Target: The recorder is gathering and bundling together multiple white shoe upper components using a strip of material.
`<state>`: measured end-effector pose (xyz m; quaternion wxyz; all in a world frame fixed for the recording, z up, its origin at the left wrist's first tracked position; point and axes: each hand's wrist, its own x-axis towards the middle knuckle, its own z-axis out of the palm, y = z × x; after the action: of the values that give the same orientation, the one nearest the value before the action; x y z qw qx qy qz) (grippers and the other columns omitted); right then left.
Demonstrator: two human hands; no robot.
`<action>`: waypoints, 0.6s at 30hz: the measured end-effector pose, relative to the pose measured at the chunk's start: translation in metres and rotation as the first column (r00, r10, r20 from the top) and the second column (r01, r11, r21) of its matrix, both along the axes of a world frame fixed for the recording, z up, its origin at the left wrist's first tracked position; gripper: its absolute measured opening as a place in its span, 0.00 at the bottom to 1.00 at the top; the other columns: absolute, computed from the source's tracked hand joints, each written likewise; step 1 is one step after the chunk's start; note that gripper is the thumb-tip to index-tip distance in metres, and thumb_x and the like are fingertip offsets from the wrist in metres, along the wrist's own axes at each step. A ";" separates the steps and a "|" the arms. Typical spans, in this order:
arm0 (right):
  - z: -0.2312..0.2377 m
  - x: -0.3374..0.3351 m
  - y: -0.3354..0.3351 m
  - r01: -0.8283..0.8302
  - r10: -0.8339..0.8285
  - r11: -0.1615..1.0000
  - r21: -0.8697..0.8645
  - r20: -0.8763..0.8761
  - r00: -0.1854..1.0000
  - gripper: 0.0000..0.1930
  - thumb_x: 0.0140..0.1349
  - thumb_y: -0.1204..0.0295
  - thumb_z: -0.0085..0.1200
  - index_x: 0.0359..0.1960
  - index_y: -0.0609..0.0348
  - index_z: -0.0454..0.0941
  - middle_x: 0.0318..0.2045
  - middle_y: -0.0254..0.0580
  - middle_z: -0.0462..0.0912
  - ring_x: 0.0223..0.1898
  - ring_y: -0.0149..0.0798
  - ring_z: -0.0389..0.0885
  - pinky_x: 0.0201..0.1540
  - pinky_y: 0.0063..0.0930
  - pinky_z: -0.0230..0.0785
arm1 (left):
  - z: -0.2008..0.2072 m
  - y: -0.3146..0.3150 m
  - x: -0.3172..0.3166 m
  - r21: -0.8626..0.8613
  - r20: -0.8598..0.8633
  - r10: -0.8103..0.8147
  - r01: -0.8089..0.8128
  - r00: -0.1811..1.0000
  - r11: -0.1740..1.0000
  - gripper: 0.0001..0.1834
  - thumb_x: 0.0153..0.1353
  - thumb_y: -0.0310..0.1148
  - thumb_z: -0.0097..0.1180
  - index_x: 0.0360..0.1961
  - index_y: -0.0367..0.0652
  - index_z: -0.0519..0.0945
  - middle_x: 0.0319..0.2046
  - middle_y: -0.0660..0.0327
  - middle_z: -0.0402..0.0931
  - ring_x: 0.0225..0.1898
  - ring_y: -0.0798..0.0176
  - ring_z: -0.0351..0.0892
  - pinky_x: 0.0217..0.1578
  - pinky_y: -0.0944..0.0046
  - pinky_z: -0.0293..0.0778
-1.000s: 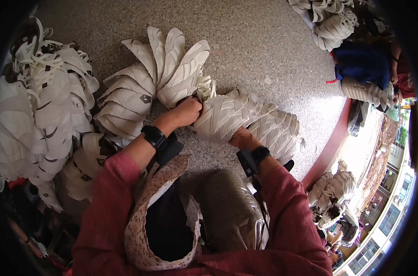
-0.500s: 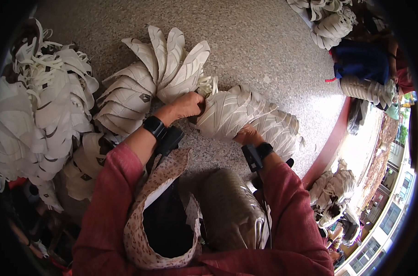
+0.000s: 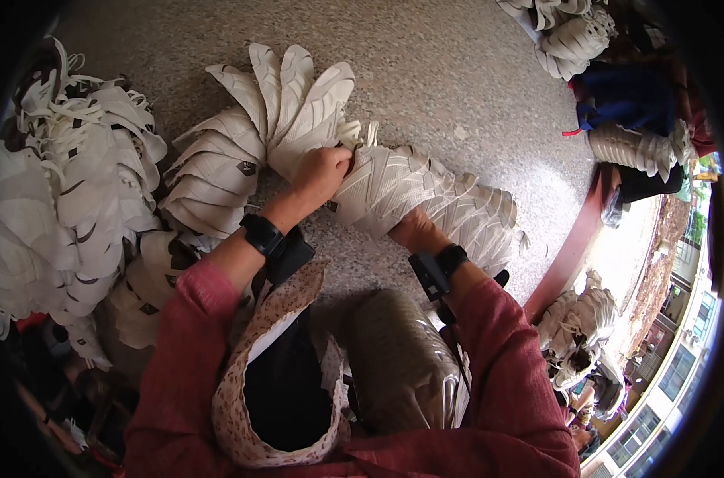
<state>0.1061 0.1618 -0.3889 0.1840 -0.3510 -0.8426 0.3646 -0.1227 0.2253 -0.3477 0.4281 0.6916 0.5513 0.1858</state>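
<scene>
A row of overlapping off-white shoe uppers (image 3: 457, 191) lies on the speckled surface ahead of me. My left hand (image 3: 322, 174) is closed at its left end, beside pale laces (image 3: 348, 133); its fingertips are hidden against the edge of the end upper. My right hand (image 3: 416, 229) grips the near side of the row from below, its fingers out of sight under the material. Just left of my left hand, a second group of shoe uppers (image 3: 214, 171) lies fanned out, several pointed ends standing up.
A big heap of shoe uppers (image 3: 83, 199) fills the left side. Near my lap are a patterned cloth band (image 3: 234, 390) and a bundle in clear plastic (image 3: 398, 358). More bundles (image 3: 577, 323) sit at the right, beyond a reddish edge (image 3: 569, 263). Another person's dark blue clothing (image 3: 625, 103) shows far right.
My right hand has shifted slightly left and toward the row's left end. My left hand has turned a little, its back now more upward. The fanned uppers appear slightly further left.
</scene>
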 end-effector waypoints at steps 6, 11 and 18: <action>0.067 -0.034 0.033 0.153 -0.494 0.775 -0.614 -0.436 0.752 0.23 0.52 0.84 0.54 0.53 0.62 0.71 0.54 0.47 0.73 0.56 0.40 0.71 0.57 0.29 0.63 | 0.051 -0.025 0.008 0.578 0.235 0.116 -0.234 0.965 0.782 0.15 0.53 0.30 0.59 0.43 0.44 0.75 0.44 0.59 0.74 0.46 0.53 0.71 0.47 0.57 0.67; 0.082 -0.014 0.024 0.316 -0.466 0.738 -0.597 -0.111 0.878 0.06 0.56 0.75 0.51 0.35 0.62 0.71 0.36 0.40 0.78 0.39 0.38 0.76 0.46 0.35 0.69 | 0.027 -0.045 0.037 0.727 -0.139 -0.524 0.446 0.840 0.522 0.09 0.51 0.35 0.58 0.32 0.46 0.77 0.36 0.64 0.73 0.43 0.61 0.71 0.45 0.63 0.65; 0.071 0.011 0.001 -0.158 -0.992 -0.122 -0.980 0.117 0.039 0.10 0.64 0.64 0.45 0.32 0.58 0.71 0.31 0.42 0.76 0.34 0.41 0.76 0.43 0.39 0.70 | 0.015 -0.022 0.045 0.722 -0.231 -0.552 0.521 0.801 0.455 0.06 0.47 0.33 0.57 0.24 0.43 0.76 0.33 0.62 0.73 0.37 0.62 0.72 0.41 0.63 0.66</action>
<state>0.1175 0.1633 -0.3174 0.4746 -0.4804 0.1036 0.7302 -0.0774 0.2029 -0.3329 0.1456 0.9380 0.1673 0.2662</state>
